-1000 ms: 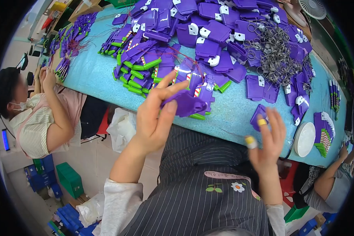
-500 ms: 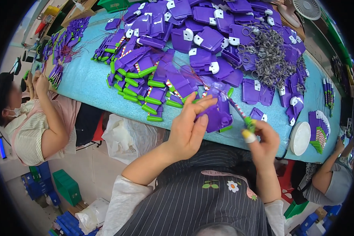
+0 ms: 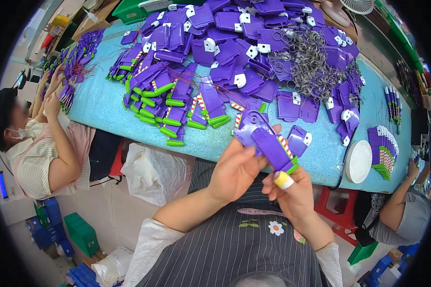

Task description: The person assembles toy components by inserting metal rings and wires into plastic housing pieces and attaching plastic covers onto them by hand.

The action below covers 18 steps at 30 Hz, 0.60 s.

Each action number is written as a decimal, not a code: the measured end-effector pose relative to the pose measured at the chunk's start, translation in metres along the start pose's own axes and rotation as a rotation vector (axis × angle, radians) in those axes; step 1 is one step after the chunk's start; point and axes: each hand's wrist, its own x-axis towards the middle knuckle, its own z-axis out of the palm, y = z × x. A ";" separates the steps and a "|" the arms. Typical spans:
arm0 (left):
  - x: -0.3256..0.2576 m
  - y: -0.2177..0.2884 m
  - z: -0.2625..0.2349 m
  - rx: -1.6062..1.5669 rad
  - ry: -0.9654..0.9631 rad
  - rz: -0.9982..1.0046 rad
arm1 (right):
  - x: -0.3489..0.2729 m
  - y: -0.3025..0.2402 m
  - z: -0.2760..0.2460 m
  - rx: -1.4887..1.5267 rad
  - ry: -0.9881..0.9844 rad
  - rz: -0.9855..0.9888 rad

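Observation:
Just over the table's near edge, my left hand (image 3: 234, 174) has its fingers round a purple plastic shell (image 3: 248, 125) with a small round hole in it. My right hand (image 3: 294, 191) grips the green end of a flat purple piece (image 3: 272, 152) with a red-and-white striped side. This piece overlaps the shell; whether they are joined I cannot tell. A yellow and white wrap (image 3: 283, 180) covers my right thumb. Left of my hands lie several green-tipped striped pieces (image 3: 170, 107). A purple case part with a white corner (image 3: 299, 139) rests right of the shell.
Purple cases (image 3: 225, 21) are heaped at the back, with metal key rings (image 3: 304, 55) piled on their right side. A white bowl (image 3: 358, 161) sits near the right edge beside a fanned stack of finished-looking pieces (image 3: 385, 148). People work at left (image 3: 48, 153) and right (image 3: 404, 210).
My right hand has swung the striped piece leftward and down, turned its flat purple side up, and laid it over the shell in my left hand. The table view has shifted slightly left.

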 end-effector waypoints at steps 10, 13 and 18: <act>-0.017 0.014 0.000 0.458 0.073 -0.101 | 0.000 -0.048 -0.025 -0.325 0.153 -0.330; -0.033 0.015 0.003 0.883 -0.103 -0.268 | 0.017 -0.064 -0.015 -0.232 0.123 -0.329; -0.024 0.013 0.006 1.320 -0.275 -0.120 | 0.017 -0.068 0.005 -0.379 0.196 -0.407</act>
